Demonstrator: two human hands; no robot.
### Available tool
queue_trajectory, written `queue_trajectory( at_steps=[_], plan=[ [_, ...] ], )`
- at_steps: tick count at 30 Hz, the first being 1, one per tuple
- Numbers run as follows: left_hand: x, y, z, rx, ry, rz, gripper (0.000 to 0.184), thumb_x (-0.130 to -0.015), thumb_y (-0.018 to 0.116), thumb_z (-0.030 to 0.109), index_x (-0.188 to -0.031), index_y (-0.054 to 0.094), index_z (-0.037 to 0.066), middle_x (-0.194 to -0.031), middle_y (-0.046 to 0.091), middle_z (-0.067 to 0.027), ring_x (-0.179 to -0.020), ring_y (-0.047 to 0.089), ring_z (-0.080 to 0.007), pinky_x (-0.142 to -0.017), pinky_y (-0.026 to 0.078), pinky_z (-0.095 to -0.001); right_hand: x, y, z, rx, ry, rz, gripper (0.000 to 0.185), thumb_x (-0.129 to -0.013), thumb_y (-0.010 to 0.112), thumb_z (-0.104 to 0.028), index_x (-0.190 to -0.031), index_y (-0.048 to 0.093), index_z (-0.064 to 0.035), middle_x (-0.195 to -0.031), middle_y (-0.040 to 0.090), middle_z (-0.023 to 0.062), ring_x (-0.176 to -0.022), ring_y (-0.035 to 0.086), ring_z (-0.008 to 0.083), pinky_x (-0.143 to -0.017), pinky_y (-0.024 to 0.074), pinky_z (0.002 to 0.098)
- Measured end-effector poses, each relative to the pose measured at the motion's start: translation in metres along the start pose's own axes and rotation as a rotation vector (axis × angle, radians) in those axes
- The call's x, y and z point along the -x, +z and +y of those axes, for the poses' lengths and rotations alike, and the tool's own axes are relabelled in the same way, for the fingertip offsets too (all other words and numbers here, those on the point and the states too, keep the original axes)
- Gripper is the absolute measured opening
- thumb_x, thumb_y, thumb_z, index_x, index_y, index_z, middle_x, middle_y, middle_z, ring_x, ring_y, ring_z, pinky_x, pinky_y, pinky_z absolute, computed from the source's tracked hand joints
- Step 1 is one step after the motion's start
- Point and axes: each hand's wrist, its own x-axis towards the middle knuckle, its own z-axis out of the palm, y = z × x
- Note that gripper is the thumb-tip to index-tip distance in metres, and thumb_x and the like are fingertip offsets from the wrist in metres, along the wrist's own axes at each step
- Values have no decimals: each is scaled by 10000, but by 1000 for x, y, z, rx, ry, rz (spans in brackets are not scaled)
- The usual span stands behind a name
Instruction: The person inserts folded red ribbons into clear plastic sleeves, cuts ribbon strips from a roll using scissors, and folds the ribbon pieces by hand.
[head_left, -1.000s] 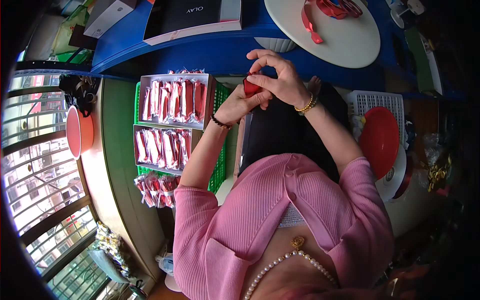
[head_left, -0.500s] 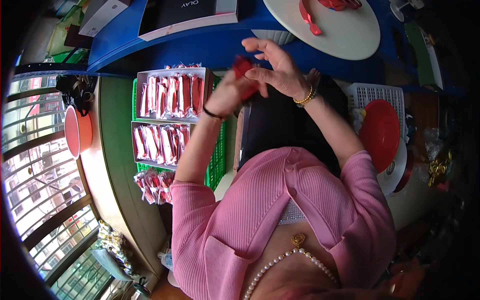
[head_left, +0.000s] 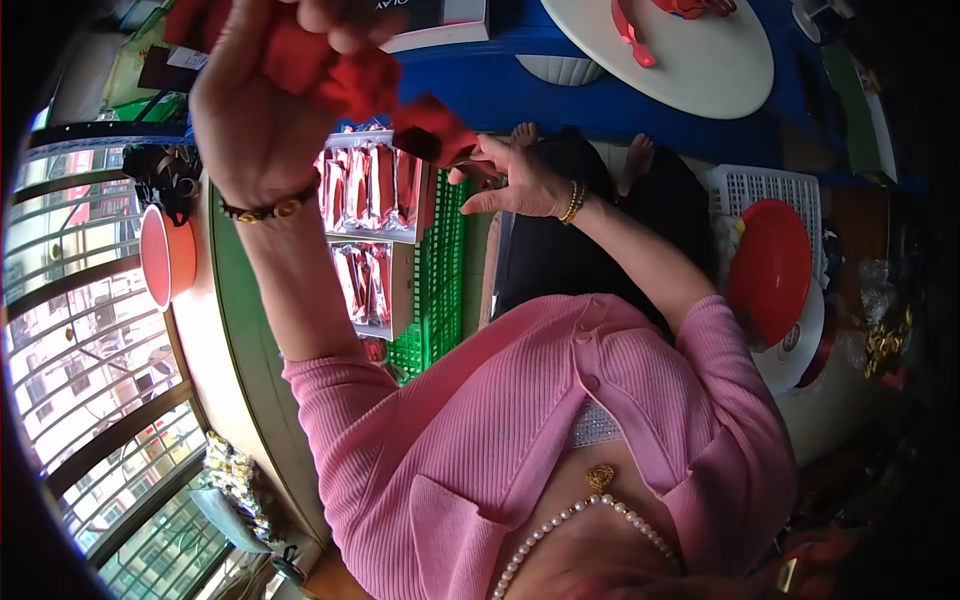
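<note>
My left hand (head_left: 265,120) is raised close to the camera, its fingers blurred and partly cut off by the top edge. It is closed around a bunched red ribbon (head_left: 435,130). A flat length of this ribbon slants down to my right hand (head_left: 530,183), whose fingertips grip its end while the thumb stands apart. Below the ribbon, a box of red items in clear wrappers (head_left: 370,190) is partly hidden by my left hand and forearm. A second box of wrapped red items (head_left: 362,285) lies nearer my body.
A green plastic crate (head_left: 440,270) holds the boxes. A round white table top (head_left: 690,85) with red ribbon pieces (head_left: 632,35) stands ahead, beside a blue surface (head_left: 520,75). On the right are a red basin (head_left: 770,270) and a white basket (head_left: 765,185).
My left hand has risen up and left toward the camera with the red ribbon, which now stretches between both hands. My right hand has moved slightly down and left.
</note>
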Motion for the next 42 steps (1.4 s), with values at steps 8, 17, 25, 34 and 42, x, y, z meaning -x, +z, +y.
queue_trajectory(
  at_steps=[8,17,25,34,42],
  plan=[
    [3,-27,59,72,0,-3,221,-953,339,155,-794,457,57,-594,290,17,-576,308,-124,-742,330,-314,6,3,-13,-299,53,-43,176,-866,594,-155,-942,571,3,-870,668,72,-731,613,80,-665,471,221],
    [3,-51,38,-16,28,-37,240,-961,342,170,-837,491,28,-637,347,-7,-606,330,-126,-749,334,-319,-2,5,-24,-535,149,-33,838,-717,687,-497,-1276,305,-4,-1005,609,141,-917,612,177,-783,485,260],
    [7,-32,45,23,21,-36,201,-951,360,142,-835,483,32,-631,329,0,-587,315,-123,-739,328,-312,-8,-2,-13,-264,202,-59,815,-750,637,-532,-1274,307,-1,-1053,595,218,-1006,587,213,-860,450,305],
    [10,-28,45,29,18,-63,191,-953,353,143,-833,465,44,-626,308,6,-573,284,-122,-723,317,-304,-23,8,-21,-225,38,-22,402,-816,651,-290,-1069,509,-11,-994,633,126,-947,608,179,-821,465,285],
    [12,-67,49,-40,73,-42,262,-961,351,195,-828,492,19,-619,297,4,-557,285,-117,-708,326,-305,-8,5,-54,10,-330,66,129,-721,711,-91,-802,621,-47,-1019,604,87,-937,584,213,-796,451,304]
  ],
)
